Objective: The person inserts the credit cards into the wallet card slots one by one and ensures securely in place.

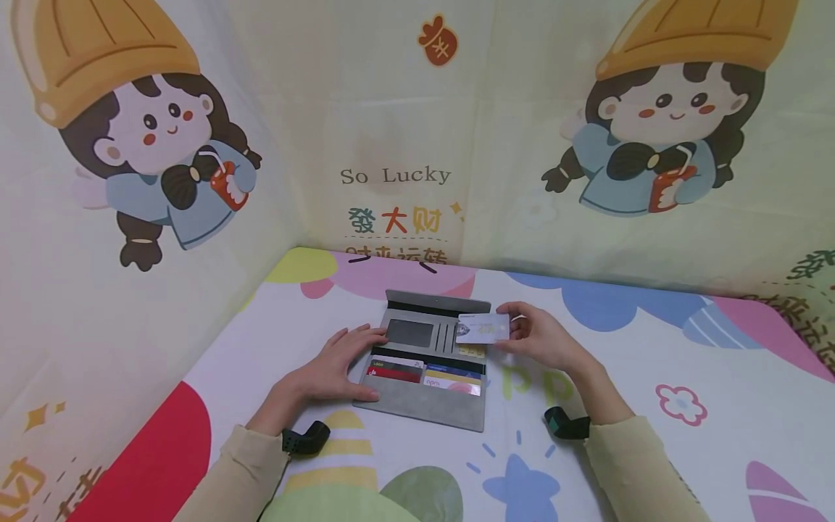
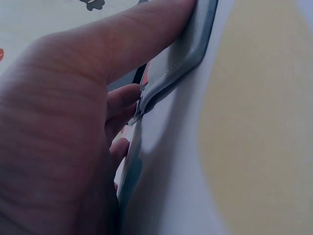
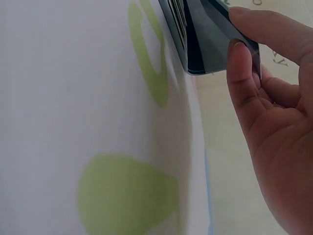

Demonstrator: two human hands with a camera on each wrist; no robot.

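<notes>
A grey wallet (image 1: pixel 424 413) lies unfolded on the table, with several bank cards (image 1: pixel 394 370) tucked in its lower pockets and a gold-toned card (image 1: pixel 472 351) in its upper right part. My left hand (image 1: pixel 335 366) rests on the wallet's left edge, fingers spread and fairly straight; the thumb lies over the lower left corner, as the left wrist view also shows. At the upper right, my right hand (image 1: pixel 541 337) pinches a pale bank card (image 1: pixel 483 328) by its right end. The card lies over the wallet's upper right slots, partly covering them. Fingertips hide its right edge.
A white cloth with colourful prints (image 1: pixel 620 377) covers the table. Patterned cloth walls (image 1: pixel 509 181) rise behind it and at the left. A black wrist camera (image 1: pixel 306 438) sits on the left wrist, another wrist camera (image 1: pixel 566 424) on the right.
</notes>
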